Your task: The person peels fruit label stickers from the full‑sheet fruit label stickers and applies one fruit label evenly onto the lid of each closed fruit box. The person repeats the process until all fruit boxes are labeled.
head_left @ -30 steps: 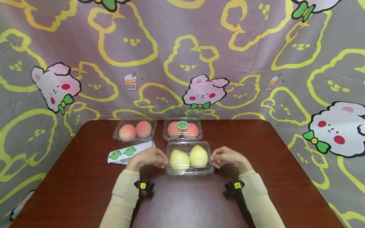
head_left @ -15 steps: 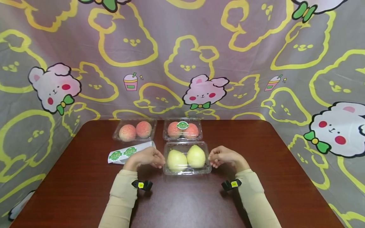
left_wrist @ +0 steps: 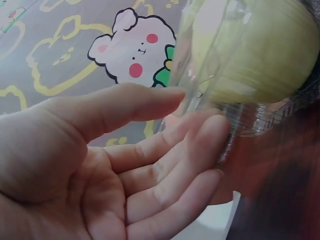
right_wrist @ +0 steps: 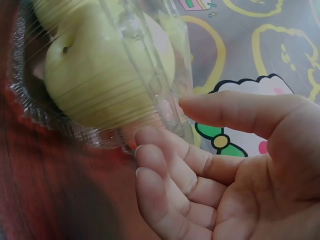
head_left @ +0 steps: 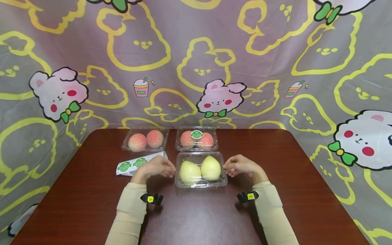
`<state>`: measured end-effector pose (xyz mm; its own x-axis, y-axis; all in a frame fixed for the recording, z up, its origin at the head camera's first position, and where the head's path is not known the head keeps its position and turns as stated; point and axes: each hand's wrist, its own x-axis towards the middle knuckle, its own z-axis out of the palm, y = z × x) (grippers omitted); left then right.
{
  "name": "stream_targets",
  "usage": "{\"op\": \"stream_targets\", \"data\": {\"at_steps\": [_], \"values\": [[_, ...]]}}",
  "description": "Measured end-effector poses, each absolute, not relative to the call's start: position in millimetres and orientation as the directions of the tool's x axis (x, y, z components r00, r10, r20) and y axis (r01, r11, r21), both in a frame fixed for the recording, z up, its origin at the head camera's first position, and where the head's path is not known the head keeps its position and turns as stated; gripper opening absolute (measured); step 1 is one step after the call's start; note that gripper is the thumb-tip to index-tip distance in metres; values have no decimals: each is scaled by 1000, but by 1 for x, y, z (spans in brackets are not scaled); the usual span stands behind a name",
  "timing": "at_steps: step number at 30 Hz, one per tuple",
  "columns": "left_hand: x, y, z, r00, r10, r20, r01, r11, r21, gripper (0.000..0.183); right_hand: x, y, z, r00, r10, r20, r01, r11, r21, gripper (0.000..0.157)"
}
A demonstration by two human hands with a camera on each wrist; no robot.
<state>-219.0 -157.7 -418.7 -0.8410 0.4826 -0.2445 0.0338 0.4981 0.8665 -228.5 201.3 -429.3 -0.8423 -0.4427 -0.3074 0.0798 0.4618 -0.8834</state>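
Note:
A clear plastic box point(head_left: 201, 185) holding two yellow-green pears point(head_left: 190, 172) sits mid-table between both hands. The left hand point(head_left: 158, 167) is at its left end, fingers loosely bent; in the left wrist view the fingertips point(left_wrist: 212, 132) reach right to the box edge, thumb apart from them. At the opposite end is the right hand point(head_left: 242, 166). Its fingertips point(right_wrist: 150, 182) are right at the rim in the right wrist view, and a gap shows between thumb and fingers. Neither hand is curled round the box. Through the lid, a pear point(right_wrist: 100, 65) shows close up.
Behind stand two clear boxes of peaches, one point(head_left: 145, 148) without a visible label and one point(head_left: 196, 148) bearing a round green sticker point(head_left: 196, 134). Beside the left hand lies a curled white sticker sheet point(head_left: 153, 157) with green labels. A patterned curtain point(head_left: 260, 61) hangs behind the table point(head_left: 196, 217).
The pear box has slid slightly left, with both hands moving left alongside it. In the last half second the hands have barely shifted, and the peach boxes stay put.

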Motion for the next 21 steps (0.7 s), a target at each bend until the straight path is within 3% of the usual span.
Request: {"op": "stream_targets", "data": {"at_steps": [8,21], "values": [[-219,-172,-413,-880,442,-177,73,493,867,28,-230,200,-429,-874,-390,-290,105,431,-896,28],[-215,-206,-401,-963,250,-106,53,557,829,29,-227,199,-427,-872,-406,-272,108,382,-918,32]]}}
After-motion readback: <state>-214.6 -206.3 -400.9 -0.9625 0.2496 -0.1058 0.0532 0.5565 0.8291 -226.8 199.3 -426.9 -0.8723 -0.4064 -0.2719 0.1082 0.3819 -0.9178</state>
